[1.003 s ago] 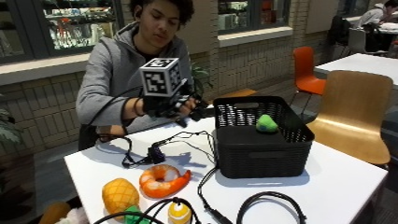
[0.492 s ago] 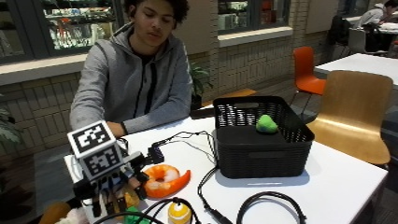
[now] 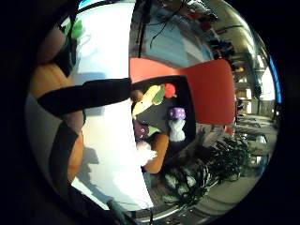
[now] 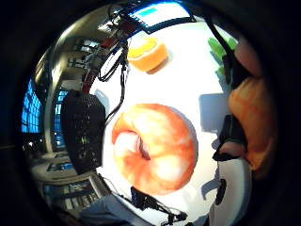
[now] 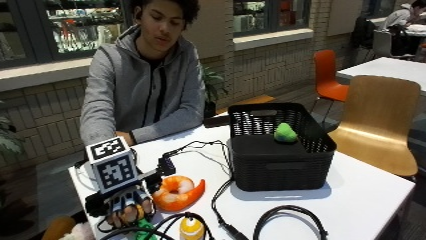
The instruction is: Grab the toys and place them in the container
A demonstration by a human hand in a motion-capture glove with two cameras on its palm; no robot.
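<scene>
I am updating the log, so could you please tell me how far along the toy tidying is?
One green toy already lies in the black basket. The gloved right hand is curled round an orange toy at the table's near edge. The shrimp and a yellow toy remain on the table.

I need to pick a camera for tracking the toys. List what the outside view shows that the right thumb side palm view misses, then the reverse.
Only the outside view shows the green toy lying inside the black basket, the gloved right hand itself, and the person in a grey hoodie. Only the thumb side palm view shows an orange bumpy toy close against the palm. Both show the shrimp toy on the white table, with the basket beyond it.
</scene>
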